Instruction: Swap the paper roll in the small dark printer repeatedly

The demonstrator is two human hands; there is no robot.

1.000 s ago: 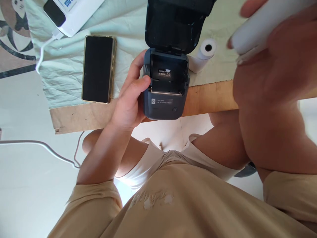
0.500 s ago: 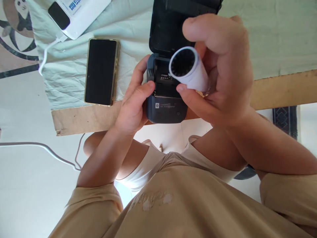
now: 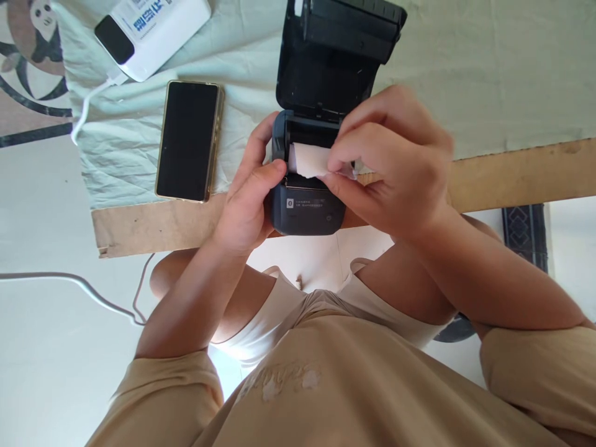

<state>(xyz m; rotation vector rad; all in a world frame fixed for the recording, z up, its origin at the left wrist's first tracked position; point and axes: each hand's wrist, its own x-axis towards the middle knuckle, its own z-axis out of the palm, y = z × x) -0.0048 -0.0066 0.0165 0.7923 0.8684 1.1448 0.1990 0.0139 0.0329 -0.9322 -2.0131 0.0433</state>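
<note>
A: Where is the paper roll (image 3: 310, 160)?
B: Lying crosswise at the compartment (image 3: 310, 131) of the dark printer (image 3: 305, 220), around the middle of the scene. Fingers hide its right end, so I can't tell how deep it sits.
A: Whose fingers?
B: Those of the right hand (image 3: 393, 164), reaching in from the right. Its grip is pinched together on the roll's right end, with the thumb on the near side.
A: And the left hand (image 3: 246, 198)?
B: Clamped on the printer's left side — thumb along the upper edge, just beside the roll, other fingers wrapped behind.
A: How does the lid (image 3: 326, 68) stand?
B: Swung back towards the far side, its black inner face showing.
A: What else is on the worktop (image 3: 521, 171)?
B: A pale green cloth (image 3: 488, 68) covers most of it, with a bare wooden strip at the near edge; the printer overlaps that edge. To the left lies a phone (image 3: 186, 139), dark screen up. Farther left and beyond it is a white device (image 3: 161, 43) with a dark panel — a white cable (image 3: 84, 115) runs from its near end.
</note>
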